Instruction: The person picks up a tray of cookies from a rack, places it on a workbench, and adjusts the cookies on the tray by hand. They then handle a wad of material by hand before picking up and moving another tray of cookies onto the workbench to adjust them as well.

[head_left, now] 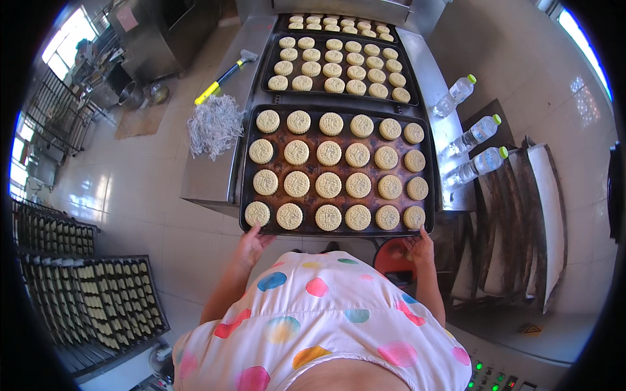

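Right in front of me is a dark baking tray (336,231) bearing rows of round, pale mooncakes (328,153) with patterned tops. My left hand (255,244) grips the tray's near left corner, thumb up by the rim. At the near right corner, my right hand (419,247) holds the same tray, its thumb on the edge and its fingers partly hidden beneath. The near end of this tray juts past the metal counter (215,179). Just beyond it lies a second dark tray (339,96) of similar mooncakes, with another tray (391,42) behind that.
On the counter's left side lie a bundle of whitish shreds (215,127) and a yellow-and-black handled scraper (225,79). Several clear bottles (473,137) with green caps line the right side. Racks of loaded trays (98,306) stand at lower left; a red stool (393,257) is below the tray.
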Tool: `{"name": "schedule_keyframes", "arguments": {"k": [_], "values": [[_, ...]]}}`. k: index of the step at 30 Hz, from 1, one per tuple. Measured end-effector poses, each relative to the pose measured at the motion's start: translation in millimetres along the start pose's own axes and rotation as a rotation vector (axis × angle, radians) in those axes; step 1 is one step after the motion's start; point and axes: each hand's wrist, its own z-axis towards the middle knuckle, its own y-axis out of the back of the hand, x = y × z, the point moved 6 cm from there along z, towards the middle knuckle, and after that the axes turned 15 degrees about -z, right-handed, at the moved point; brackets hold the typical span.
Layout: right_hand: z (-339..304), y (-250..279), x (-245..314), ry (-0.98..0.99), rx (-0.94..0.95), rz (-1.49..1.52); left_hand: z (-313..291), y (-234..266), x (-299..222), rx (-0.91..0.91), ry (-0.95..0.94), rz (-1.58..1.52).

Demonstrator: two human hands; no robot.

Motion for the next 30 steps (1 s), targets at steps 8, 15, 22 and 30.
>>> {"name": "schedule_keyframes", "arguments": {"k": [8, 15, 22, 30], "values": [[-21.5, -15.7, 34.6, 0.166, 0.088, -0.054, -27.1, -63.9, -17.8, 0.16, -0.014, 0.126], [4.0, -30.5, 52.3, 0.219, 0.105, -0.049, 8.3, -65.8, -24.1, 0.145, 0.005, 0.05], [29.8, -42.6, 63.2, 0.189, 0.133, -0.045, 31.2, -85.8, -33.3, 0.143, -0.022, 0.084], [33.2, -45.4, 65.9, 0.16, 0.15, -0.059, 42.7, -72.9, -35.1, 0.142, 0.013, 0.1]]}}
